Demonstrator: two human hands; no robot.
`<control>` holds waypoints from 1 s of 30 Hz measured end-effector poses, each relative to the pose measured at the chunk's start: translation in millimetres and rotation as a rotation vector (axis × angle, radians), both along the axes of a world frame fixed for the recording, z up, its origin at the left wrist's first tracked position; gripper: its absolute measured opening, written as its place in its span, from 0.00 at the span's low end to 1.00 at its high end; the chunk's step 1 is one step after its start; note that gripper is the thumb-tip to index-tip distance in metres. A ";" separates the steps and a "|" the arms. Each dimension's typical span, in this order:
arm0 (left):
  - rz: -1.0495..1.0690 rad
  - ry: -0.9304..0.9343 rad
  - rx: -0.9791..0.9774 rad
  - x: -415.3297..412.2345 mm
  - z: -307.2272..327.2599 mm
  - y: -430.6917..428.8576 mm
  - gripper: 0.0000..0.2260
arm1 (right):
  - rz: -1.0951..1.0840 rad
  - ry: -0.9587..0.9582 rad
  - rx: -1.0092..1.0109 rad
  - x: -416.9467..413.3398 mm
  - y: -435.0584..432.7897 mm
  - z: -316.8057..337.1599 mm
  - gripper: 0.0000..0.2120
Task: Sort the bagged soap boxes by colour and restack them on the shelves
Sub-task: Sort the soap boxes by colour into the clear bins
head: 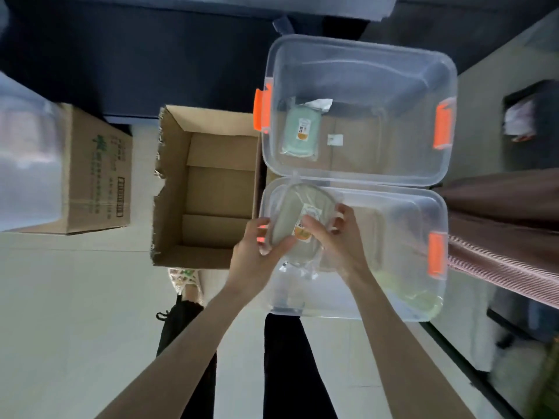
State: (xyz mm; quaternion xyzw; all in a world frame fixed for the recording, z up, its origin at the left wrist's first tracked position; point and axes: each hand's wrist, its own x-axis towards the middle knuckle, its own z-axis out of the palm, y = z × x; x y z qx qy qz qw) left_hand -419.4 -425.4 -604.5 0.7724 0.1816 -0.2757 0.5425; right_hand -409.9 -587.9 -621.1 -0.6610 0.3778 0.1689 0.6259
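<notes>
Both hands point(298, 240) grip the bagged soap box point(298, 216).

head-worn | faces steeply down | near, above the floor point(75, 297)

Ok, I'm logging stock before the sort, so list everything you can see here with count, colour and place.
far bin: 1, clear, orange latches, upper right
near bin: 1, clear, orange latches, under the hands
mint soap box: 1, bagged, mint green, lying in the far bin
held soap box: 1, bagged, greyish beige, over the near bin
pale green items: count unclear, blurred, near bin's right corner
open carton: 1, brown, left of the bins
printed carton: 1, brown with green print, far left
left hand: 1, grips the held soap box's left side
right hand: 1, grips its right side
</notes>
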 end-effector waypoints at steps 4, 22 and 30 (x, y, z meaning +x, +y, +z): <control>0.022 -0.053 -0.008 25.9 9.0 80.1 0.14 | 0.022 -0.038 0.040 25.8 67.3 15.8 0.34; 0.154 0.119 0.125 155.8 -187.8 253.1 0.22 | -0.029 0.115 -0.109 132.3 246.4 -187.5 0.25; 0.111 0.129 0.118 174.4 -286.5 205.3 0.26 | -0.041 0.090 -0.174 150.7 211.8 -288.1 0.27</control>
